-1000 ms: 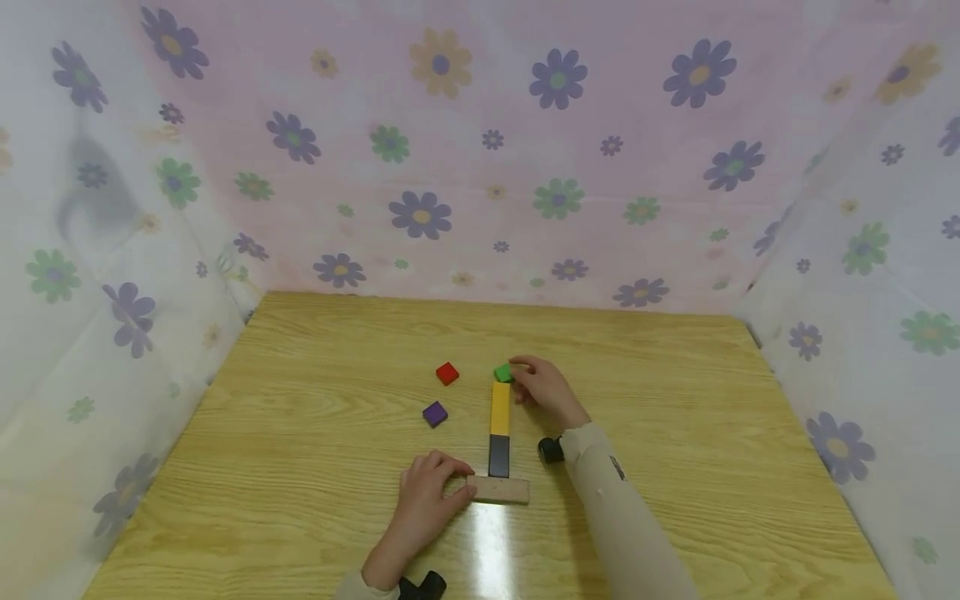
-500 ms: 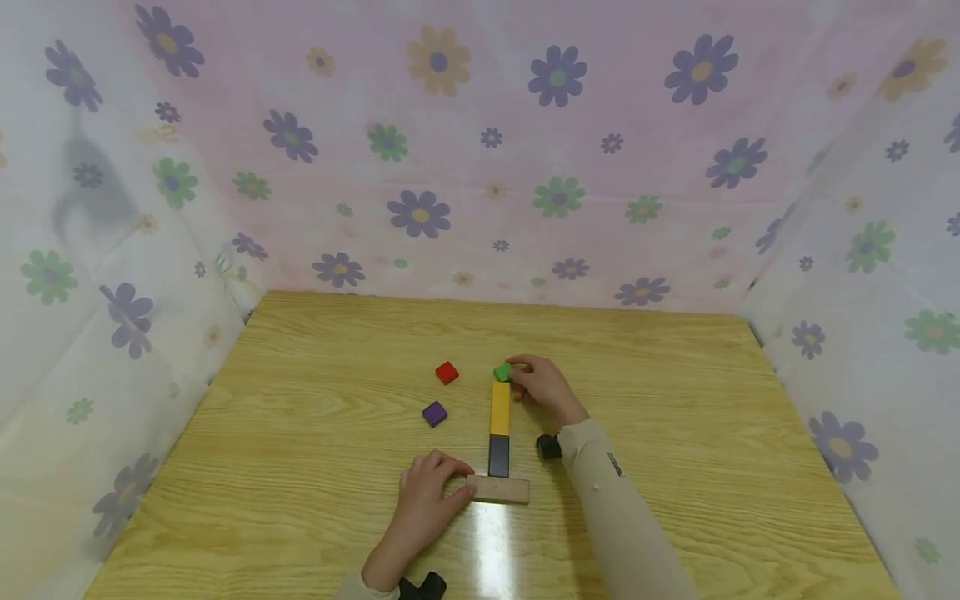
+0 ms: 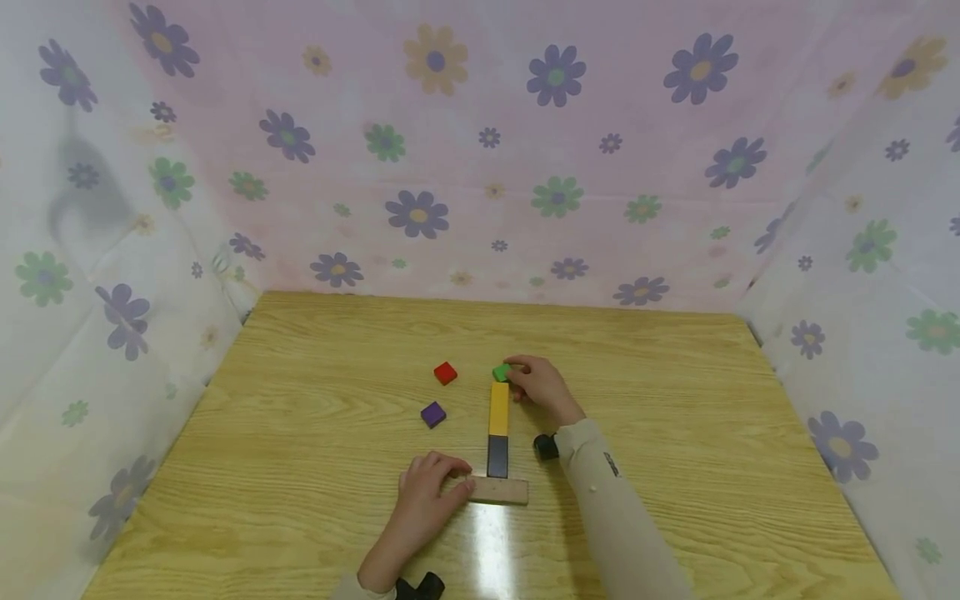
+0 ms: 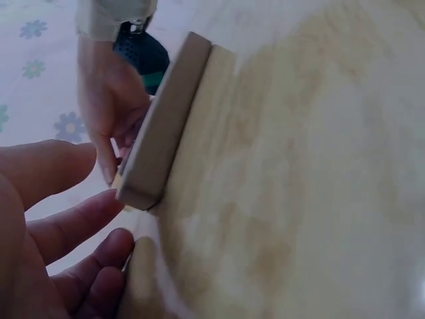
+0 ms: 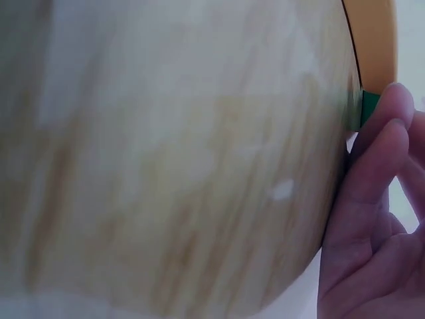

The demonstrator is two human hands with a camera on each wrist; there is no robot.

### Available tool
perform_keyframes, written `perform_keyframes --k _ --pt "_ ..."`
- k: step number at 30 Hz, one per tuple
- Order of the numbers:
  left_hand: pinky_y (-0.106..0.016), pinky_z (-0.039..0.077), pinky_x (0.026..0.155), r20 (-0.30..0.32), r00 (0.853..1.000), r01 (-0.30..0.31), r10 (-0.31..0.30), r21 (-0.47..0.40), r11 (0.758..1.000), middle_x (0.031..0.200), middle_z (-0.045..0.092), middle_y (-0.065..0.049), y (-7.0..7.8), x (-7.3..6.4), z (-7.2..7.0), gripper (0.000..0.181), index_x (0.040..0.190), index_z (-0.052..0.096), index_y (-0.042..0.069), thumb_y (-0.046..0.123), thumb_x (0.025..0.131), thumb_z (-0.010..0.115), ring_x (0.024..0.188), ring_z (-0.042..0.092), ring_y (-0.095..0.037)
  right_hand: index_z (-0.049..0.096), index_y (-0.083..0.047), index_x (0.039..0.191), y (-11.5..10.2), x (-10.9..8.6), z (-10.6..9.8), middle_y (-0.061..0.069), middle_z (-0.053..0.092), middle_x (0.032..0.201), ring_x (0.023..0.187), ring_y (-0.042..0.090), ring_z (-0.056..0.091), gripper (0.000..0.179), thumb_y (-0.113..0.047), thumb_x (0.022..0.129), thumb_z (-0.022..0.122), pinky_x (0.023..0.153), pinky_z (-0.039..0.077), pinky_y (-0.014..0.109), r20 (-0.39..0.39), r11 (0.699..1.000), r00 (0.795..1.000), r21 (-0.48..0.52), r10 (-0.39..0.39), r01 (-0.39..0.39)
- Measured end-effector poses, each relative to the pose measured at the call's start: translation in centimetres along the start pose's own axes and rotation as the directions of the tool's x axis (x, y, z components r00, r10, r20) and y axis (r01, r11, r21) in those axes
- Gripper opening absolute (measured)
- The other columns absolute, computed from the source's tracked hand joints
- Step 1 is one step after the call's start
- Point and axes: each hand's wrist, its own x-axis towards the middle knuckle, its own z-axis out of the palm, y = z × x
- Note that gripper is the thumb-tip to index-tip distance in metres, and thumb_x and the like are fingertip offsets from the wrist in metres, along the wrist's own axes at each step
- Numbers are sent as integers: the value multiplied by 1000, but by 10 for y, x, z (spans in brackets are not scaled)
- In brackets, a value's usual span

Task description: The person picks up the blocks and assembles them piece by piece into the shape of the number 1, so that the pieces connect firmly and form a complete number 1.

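A plain wooden block (image 3: 498, 491) lies crosswise on the table, with a black block (image 3: 498, 457) and a yellow block (image 3: 499, 408) lined up beyond it. My left hand (image 3: 427, 500) is at the wooden block's left end. In the left wrist view one fingertip meets the corner of that wooden block (image 4: 163, 126), while the thumb stands apart from it. At the yellow block's far end, my right hand (image 3: 542, 386) pinches a small green block (image 3: 501, 372). The right wrist view shows the fingers over most of the green block (image 5: 369, 109), against the yellow block (image 5: 373, 46).
A red block (image 3: 446, 372) and a purple block (image 3: 432, 414) lie left of the row. Flowered cloth (image 3: 480, 167) walls in the wood-grain table (image 3: 675, 375) at the back and sides. Black devices (image 3: 546, 447) sit at both wrists.
The left fingers shift slightly at the wooden block's end. The right hand stays at the green block, and the blocks keep their arrangement.
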Motion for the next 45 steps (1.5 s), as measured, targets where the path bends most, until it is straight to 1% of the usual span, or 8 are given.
perform_keyframes --k 6,10,14,19,26,32,37,45 --pt "-29 39 75 19 996 87 -85 -187 979 94 52 8 -1 6 -19 30 108 59 19 40 86 55 86 49 -10 56 -18 120 0 2 -1 8 58 75 56 19 54 31 -23 90 54 54 44 29 -3 1000 1000 2 8 -8" --pt "-27 43 71 -37 988 141 -153 -222 965 92 54 5 -6 9 -28 26 106 60 16 33 87 57 83 51 -10 56 -18 120 2 4 0 8 58 78 56 19 54 31 -24 89 54 54 45 29 -4 1000 1000 14 8 -8" --pt "-28 42 69 -127 974 158 -188 -211 965 90 54 5 -10 10 -30 22 104 61 17 29 85 60 81 51 -10 55 -17 121 2 3 1 9 59 77 56 20 55 31 -23 90 53 55 45 29 5 1000 1000 6 -1 1" --pt "-34 38 76 -212 960 149 -185 -172 974 93 55 1 -10 12 -30 27 107 60 14 26 83 62 88 48 -16 55 -17 122 2 2 0 8 58 76 56 20 55 32 -23 90 53 55 45 29 0 1000 1000 -6 -2 2" --pt "-36 33 78 -246 938 207 -243 -162 965 102 49 -4 -15 24 -27 49 123 47 14 26 80 66 94 42 -19 54 -17 122 2 1 0 9 59 78 57 20 56 32 -22 90 53 55 45 30 1 1000 1000 -7 -6 6" --pt "-38 33 76 -269 940 192 -211 -96 977 101 47 -5 -21 40 -26 59 129 42 10 24 77 67 91 43 -21 54 -16 122 2 1 -1 9 59 74 57 20 56 33 -22 90 54 55 45 29 4 1000 1000 -4 -2 2" --pt "-41 28 76 -292 940 184 -176 -1 983 96 51 -4 -23 50 -23 49 122 50 11 21 77 66 88 44 -22 55 -17 122 1 1 -1 9 59 71 56 20 56 33 -22 90 54 55 45 29 2 1000 1000 -4 10 -10" --pt "-44 24 77 -309 937 191 -165 57 980 87 54 3 -20 58 -19 32 107 60 17 21 76 67 92 45 -23 55 -16 122 0 1 -1 8 59 72 56 19 56 33 -22 89 54 54 45 29 0 1000 1000 -15 6 -6"
